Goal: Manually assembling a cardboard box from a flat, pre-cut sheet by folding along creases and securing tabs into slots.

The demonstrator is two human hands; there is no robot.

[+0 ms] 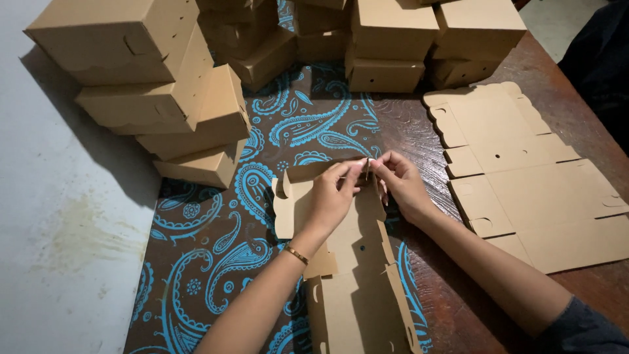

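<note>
A half-folded brown cardboard box blank lies in front of me on a dark cloth with a blue paisley pattern. My left hand and my right hand meet at the blank's far end. Both pinch a raised flap there between thumb and fingers. The blank's side walls stand partly upright, and its near end runs out of the bottom of the view. A thin bracelet sits on my left wrist.
Folded brown boxes are stacked at the left and along the back. A pile of flat unfolded box blanks lies on the wooden table to the right. A pale wall or floor surface borders the left.
</note>
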